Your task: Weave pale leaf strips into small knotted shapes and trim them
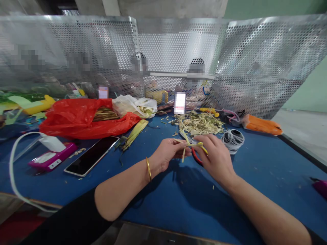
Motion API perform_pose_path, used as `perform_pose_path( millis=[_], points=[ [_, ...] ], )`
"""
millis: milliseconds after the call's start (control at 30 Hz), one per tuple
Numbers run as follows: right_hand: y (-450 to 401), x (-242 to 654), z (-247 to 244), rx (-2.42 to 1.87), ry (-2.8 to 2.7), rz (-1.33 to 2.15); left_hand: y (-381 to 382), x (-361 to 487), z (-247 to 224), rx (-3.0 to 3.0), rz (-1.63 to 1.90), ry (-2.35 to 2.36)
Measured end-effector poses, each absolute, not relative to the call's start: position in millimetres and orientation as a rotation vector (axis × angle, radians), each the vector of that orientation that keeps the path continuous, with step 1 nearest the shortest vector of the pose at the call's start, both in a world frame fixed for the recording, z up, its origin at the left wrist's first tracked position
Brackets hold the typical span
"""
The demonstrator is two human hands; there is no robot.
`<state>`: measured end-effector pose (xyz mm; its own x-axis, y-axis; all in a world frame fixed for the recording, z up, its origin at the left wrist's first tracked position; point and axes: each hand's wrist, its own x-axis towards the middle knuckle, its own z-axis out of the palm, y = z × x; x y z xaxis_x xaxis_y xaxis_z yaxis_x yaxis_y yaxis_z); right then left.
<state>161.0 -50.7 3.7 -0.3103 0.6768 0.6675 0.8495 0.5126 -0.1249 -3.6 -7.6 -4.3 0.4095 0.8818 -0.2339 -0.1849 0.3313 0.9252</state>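
Near the middle of the blue table (158,211), my left hand (170,151) pinches pale yellow-green plant strips (184,153), one hanging down and one running across toward the right. My right hand (213,154) is closed at the other end of the strips, its fingers bent downward. Scissors (196,157) with red and yellow handles lie under and between the hands, blades pointing up and left; whether the right fingers hold them is unclear. A spool of white thread (233,140) stands just beyond my right hand. Behind the hands is a heap of dry cut scraps (200,122).
To the left are a red plastic bag (74,117), a white bag (135,104), a husk bundle (135,134), a phone (92,156) and a purple power strip (53,157) with a white cable. An orange packet (262,125) lies right. A perforated metal screen (173,44) stands behind, people beyond.
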Motion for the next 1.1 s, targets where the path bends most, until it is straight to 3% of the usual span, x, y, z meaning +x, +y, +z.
perform_pose_path(
  millis=[167, 467, 700, 800, 967, 1100],
  points=[
    [-45.8, 164.1, 0.1, -1.422, -2.233, -0.124, -7.7, -3.2, -4.5, 0.986, 0.832, 0.909],
    [-55.2, 148.4, -10.0, -1.365, -2.252, -0.217, -11.0, 3.8, -13.3, 1.088, 0.903, 0.998],
    [-61.0, 153.9, 8.4, -1.303, -2.191, -0.161, -8.4, -2.9, -7.6, 1.216, 0.823, 0.951],
    [-52.2, 162.2, 12.6, -1.394, -1.912, 0.05, -11.9, -5.8, -4.7, 1.348, 0.651, 0.885],
    [-42.1, 162.1, 3.9, -1.327, -1.639, 0.94, -18.7, -4.0, -4.4, 1.375, 0.472, 0.832],
    [-44.9, 155.0, -1.6, -1.261, -1.459, 1.125, -21.6, -1.1, -5.5, 1.382, 0.48, 0.854]
  ],
)
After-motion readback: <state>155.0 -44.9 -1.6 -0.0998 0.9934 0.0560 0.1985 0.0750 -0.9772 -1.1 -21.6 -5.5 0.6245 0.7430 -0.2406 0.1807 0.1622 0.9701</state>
